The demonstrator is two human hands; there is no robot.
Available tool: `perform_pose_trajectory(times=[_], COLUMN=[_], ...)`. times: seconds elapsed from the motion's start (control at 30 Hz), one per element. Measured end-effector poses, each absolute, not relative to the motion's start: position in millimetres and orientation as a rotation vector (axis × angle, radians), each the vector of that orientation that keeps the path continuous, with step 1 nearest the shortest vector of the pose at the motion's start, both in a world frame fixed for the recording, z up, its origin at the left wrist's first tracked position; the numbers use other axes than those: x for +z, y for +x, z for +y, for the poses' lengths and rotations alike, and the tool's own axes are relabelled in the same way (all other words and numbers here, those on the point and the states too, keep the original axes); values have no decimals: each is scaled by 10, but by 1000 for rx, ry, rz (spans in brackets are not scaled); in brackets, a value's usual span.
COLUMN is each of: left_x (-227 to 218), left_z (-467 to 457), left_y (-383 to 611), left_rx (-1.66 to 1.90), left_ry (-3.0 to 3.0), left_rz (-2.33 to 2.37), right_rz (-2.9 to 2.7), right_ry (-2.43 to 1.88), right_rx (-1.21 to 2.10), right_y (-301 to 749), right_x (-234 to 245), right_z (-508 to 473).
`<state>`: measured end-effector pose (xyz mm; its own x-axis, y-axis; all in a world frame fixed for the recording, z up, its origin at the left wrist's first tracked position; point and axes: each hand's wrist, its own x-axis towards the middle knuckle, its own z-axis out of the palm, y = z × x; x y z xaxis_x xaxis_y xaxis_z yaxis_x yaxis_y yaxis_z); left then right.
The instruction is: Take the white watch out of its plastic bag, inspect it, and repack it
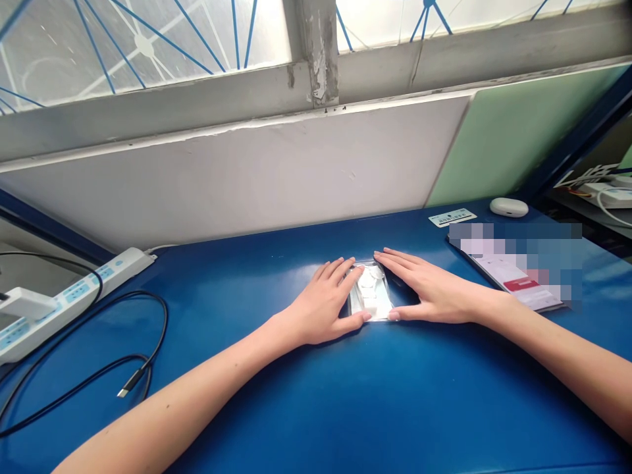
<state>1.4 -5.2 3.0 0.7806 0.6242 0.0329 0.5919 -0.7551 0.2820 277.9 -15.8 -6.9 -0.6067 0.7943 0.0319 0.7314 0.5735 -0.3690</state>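
Note:
A small clear plastic packet [378, 299] with white contents lies flat on the blue tabletop [345, 401]. What the white contents are, I cannot make out. My left hand [326, 299] rests palm down at the packet's left side, its fingers stretched out and partly covering that edge. On the other side, my right hand [427, 286] has its fingers extended, with the fingertips at the far right corner and the thumb at the near right corner. Neither hand is wrapped around the packet.
At the left lie a white power strip [123, 266] with a plugged-in white adapter [29, 308] and a looped black cable [165, 322]. Toward the right are a tablet [523, 280], partly pixelated, a printed card [451, 217] and a white earbud case [508, 207]. A pale panel [237, 178] stands behind the table.

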Motion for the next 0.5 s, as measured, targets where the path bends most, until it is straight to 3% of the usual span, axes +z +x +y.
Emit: perform_pose_trajectory(times=[0.17, 0.5], left_x=[29, 0], left_z=[-62, -80], left_y=[-1, 8], left_rx=[66, 204], left_ry=[2688, 2702], left_rz=[1000, 1009], right_rz=[-2604, -2609], right_ry=[-1253, -1251], right_rx=[457, 406], right_y=[2783, 2758], right_x=[-97, -105], right_z=[-138, -144])
